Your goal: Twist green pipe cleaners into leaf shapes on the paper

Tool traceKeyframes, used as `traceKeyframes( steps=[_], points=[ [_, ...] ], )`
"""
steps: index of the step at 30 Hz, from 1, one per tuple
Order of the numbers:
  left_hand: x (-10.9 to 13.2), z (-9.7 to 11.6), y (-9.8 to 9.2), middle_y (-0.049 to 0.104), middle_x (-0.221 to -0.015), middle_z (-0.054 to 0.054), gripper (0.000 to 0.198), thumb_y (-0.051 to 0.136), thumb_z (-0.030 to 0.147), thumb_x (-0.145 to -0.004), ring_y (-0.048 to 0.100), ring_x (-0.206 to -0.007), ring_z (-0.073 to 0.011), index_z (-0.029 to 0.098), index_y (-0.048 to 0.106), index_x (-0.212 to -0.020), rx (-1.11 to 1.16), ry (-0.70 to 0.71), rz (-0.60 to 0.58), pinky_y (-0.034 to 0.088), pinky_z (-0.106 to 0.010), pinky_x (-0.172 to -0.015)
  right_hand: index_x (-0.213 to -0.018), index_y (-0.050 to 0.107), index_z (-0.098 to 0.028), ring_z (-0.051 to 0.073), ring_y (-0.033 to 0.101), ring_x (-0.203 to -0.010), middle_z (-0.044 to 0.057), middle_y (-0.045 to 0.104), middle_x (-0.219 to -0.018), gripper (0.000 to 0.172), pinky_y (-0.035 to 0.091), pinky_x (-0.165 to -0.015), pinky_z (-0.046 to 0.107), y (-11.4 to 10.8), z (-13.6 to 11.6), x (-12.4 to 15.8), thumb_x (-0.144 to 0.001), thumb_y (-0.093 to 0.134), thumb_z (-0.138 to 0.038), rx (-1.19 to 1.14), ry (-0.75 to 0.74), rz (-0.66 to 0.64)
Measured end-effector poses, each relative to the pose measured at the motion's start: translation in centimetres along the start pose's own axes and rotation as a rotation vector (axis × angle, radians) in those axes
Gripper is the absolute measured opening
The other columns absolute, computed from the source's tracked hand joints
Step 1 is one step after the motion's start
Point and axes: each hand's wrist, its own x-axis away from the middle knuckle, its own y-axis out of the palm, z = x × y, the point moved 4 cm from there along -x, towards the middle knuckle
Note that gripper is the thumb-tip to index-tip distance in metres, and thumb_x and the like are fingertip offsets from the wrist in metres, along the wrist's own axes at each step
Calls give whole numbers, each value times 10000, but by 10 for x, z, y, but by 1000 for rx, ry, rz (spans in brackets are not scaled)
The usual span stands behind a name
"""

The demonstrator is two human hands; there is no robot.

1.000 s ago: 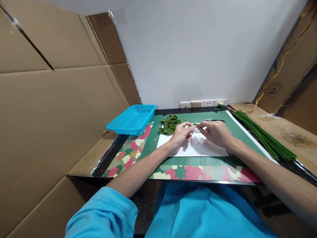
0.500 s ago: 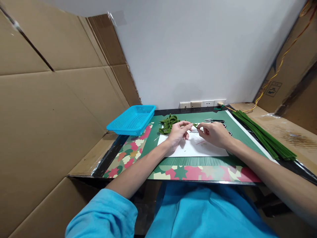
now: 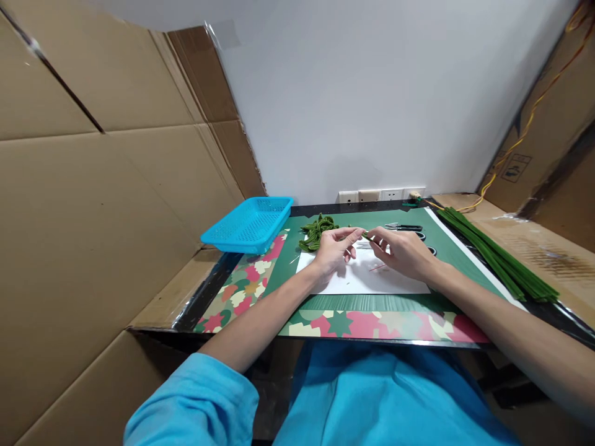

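Between my two hands is a short green pipe cleaner, mostly hidden by the fingers. My left hand pinches its left end between thumb and forefinger. On the other end, my right hand has its thumb and fingers closed. Both hands are above a white sheet of paper, where a thin red strip lies. Behind my left hand sits a heap of bent green pipe cleaner pieces. Scissors lie beyond my right hand, partly covered by it.
A blue plastic basket stands at the back left. Long straight green pipe cleaners lie in a bundle at the right. Sockets with a plugged yellow cord line the wall. Cardboard walls in the left side.
My right hand's fingers have shifted slightly on the pipe cleaner, and less of it shows between the hands. Everything else stays in place, apart from a slight camera shift.
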Motion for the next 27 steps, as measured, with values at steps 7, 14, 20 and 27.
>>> traceKeyframes(
  steps=[7,14,20,27],
  points=[
    [2,2,-1,738,-832,-55,543,959,585,-657,528,-482,-52,124,840,-920,-38,14,71,316,-228,-422,-1088,721,-225,131,602,-573,13,741,-799,204,411,-605,248,-6,0,-1,-1041,523,-212,-18,-44,82],
    [3,4,1,664,-676,-11,535,941,605,-670,511,-453,-63,124,823,-872,-88,35,83,278,-227,-418,-1017,754,-218,135,637,-595,25,770,-811,204,435,-603,243,-3,-3,-3,-1034,553,-188,-64,-125,46],
    [3,6,3,641,-670,3,544,943,615,-652,520,-467,-69,132,810,-863,-109,41,58,281,-229,-422,-1067,746,-218,149,676,-646,40,798,-873,198,453,-615,249,2,-3,-1,-1077,549,-230,-71,-154,29],
    [1,7,-1,587,-622,34,564,921,645,-674,469,-464,-57,143,766,-881,-63,55,122,268,-225,-429,-1121,740,-225,153,685,-659,48,798,-911,187,482,-639,263,-2,-4,0,-1081,558,-239,-63,-158,66]
  ],
)
